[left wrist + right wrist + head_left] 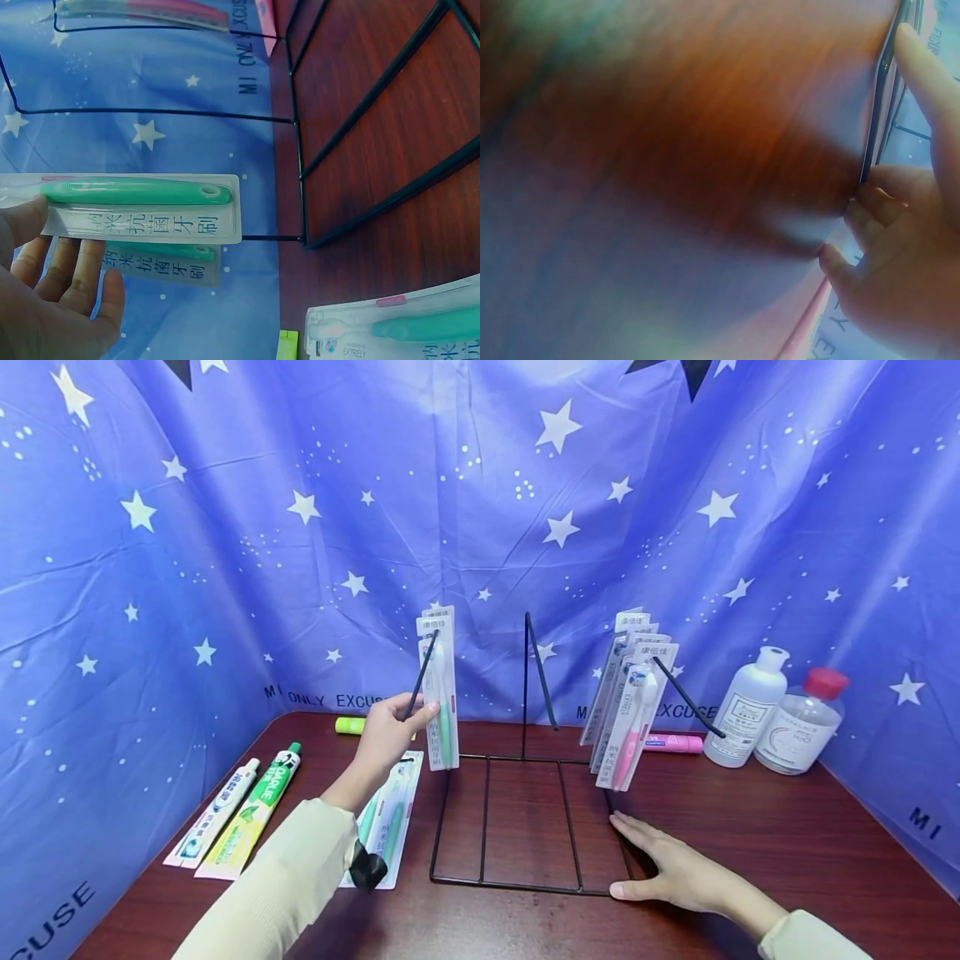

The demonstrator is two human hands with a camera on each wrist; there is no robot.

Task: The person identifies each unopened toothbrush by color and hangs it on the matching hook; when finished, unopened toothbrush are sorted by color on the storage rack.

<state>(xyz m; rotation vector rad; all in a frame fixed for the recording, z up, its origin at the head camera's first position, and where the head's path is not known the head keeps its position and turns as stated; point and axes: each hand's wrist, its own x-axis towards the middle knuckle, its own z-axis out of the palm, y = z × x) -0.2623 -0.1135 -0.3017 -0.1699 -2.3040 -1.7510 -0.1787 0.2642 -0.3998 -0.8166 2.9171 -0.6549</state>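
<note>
My left hand pinches the edge of a packaged green toothbrush, thumb in front and fingers behind. The pack hangs on the left hook of a black wire rack, with another green toothbrush pack behind it. On the right hook hang several packs, the front one a pink toothbrush. My right hand rests at the right side of the rack's base with thumb and fingers extended. The middle hook carries nothing.
More green toothbrush packs lie left of the rack, beside two toothpaste tubes. A yellow-green box and a pink box lie toward the back. Two bottles stand at the right, before a blue star-printed curtain.
</note>
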